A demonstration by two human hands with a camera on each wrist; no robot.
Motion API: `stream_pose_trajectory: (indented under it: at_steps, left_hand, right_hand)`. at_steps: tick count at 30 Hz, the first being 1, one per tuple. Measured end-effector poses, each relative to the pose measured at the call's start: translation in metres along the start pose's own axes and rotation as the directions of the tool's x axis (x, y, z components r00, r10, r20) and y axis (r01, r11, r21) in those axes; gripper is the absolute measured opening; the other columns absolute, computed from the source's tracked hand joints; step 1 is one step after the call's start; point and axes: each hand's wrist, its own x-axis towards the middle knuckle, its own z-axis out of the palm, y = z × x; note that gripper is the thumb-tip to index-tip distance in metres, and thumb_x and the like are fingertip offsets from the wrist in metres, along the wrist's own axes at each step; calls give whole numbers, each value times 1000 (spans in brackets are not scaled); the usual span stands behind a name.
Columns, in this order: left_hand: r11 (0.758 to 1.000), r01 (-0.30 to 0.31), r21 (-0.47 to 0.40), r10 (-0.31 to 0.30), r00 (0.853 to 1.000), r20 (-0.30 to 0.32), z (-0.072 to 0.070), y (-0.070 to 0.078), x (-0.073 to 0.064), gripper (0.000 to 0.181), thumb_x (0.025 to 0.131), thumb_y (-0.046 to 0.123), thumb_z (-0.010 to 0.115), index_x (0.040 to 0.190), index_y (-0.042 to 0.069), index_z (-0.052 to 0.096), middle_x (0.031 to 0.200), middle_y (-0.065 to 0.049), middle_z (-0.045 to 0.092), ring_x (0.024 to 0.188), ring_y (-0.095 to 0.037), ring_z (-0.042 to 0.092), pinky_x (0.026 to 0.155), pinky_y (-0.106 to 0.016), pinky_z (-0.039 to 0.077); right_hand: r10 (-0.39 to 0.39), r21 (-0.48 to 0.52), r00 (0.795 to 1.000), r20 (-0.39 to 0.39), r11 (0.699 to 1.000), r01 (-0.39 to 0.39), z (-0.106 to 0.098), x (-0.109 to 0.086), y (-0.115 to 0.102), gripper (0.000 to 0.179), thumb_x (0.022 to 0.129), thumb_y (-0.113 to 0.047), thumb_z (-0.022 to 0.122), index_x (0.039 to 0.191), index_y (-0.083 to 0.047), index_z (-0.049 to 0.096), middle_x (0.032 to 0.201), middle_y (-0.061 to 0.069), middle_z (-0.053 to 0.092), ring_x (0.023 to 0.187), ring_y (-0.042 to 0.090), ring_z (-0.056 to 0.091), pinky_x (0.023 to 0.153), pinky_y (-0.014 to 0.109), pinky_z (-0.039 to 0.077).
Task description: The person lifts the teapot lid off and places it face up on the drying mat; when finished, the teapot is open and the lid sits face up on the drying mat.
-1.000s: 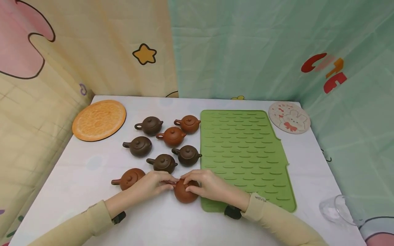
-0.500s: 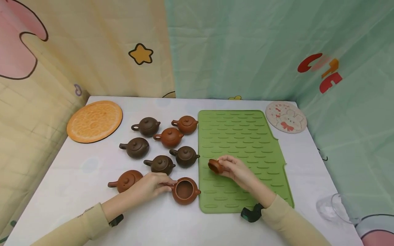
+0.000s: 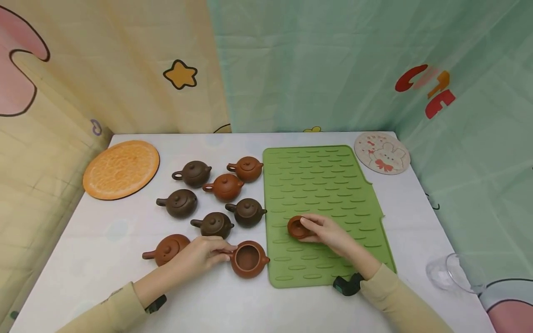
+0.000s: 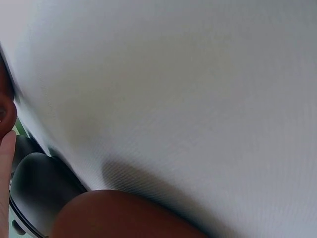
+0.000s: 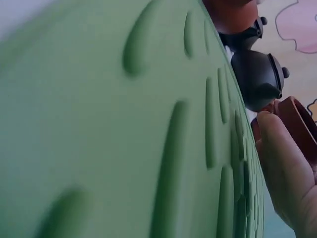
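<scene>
A reddish-brown teapot (image 3: 248, 273) stands uncovered on the white table, its round mouth facing up and its spout at the mat's left edge. My left hand (image 3: 208, 253) pinches its handle, which shows at the left edge of the left wrist view as a brown loop (image 4: 7, 116). Over the green mat (image 3: 291, 268), my right hand (image 3: 329, 233) grips the teapot's lid (image 3: 294, 227) by its edge, hollow underside turned up toward the head camera. In the right wrist view the lid (image 5: 297, 124) appears beside the thumb, with dark teapots behind.
Several lidded teapots stand left of the mat, among them a brown one (image 3: 168, 249) beside my left forearm and a dark one (image 3: 247, 212) behind. An orange round mat (image 3: 120, 169) lies back left, a rabbit coaster (image 3: 383, 155) back right. A clear glass (image 3: 449, 273) lies at right.
My right hand has lifted the lid off the brown teapot, carried it right over the green mat and turned its underside up. My left hand keeps hold of the handle.
</scene>
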Motion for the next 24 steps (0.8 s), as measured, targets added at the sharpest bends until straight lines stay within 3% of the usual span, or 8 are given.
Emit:
stream_pose_trajectory:
  at_steps: [4, 10, 18, 21, 24]
  left_hand:
    - [1000, -13, 5, 13, 1000, -7, -1, 1, 0, 17, 86, 13, 75, 103, 14, 76, 99, 5, 74, 95, -12, 70, 80, -28, 57]
    - [999, -36, 0, 36, 999, -2, -4, 3, -1, 15, 88, 14, 73, 103, 14, 76, 98, 5, 74, 95, -13, 70, 79, -28, 57]
    - [1000, -14, -5, 15, 1000, 21, -6, 5, -1, 17, 89, 15, 72, 105, 14, 75, 100, 4, 75, 97, -14, 70, 82, -29, 57]
    - [1000, -11, -7, 11, 1000, 23, -6, 5, -2, 17, 89, 15, 72, 105, 15, 75, 101, 4, 75, 97, -14, 70, 81, -29, 57]
    - [1000, -17, -12, 18, 1000, 17, -6, 4, -1, 17, 88, 14, 73, 105, 15, 75, 101, 3, 75, 97, -14, 70, 80, -28, 57]
  right_hand:
    - [13, -134, 995, -99, 991, -27, 1, 0, -2, 51, 99, -31, 60, 135, 4, 54, 130, 24, 61, 107, 25, 68, 89, 34, 56]
    - [-57, -375, 986, -154, 927, -5, 8, -2, -6, 34, 92, -34, 69, 107, -4, 72, 97, 7, 74, 78, 13, 67, 69, 32, 54]
    - [-57, -455, 987, -148, 890, -17, 11, 1, -4, 29, 89, -33, 73, 103, -8, 75, 96, 4, 73, 77, 11, 61, 66, 30, 50]
    - [-84, -494, 987, -135, 869, 6, 10, 3, -2, 30, 90, -33, 72, 105, -7, 75, 95, 4, 74, 77, 10, 62, 66, 29, 49]
    - [-94, -498, 989, -115, 867, 24, 9, 4, 0, 31, 91, -32, 71, 108, -6, 73, 95, 4, 73, 77, 10, 61, 65, 29, 49]
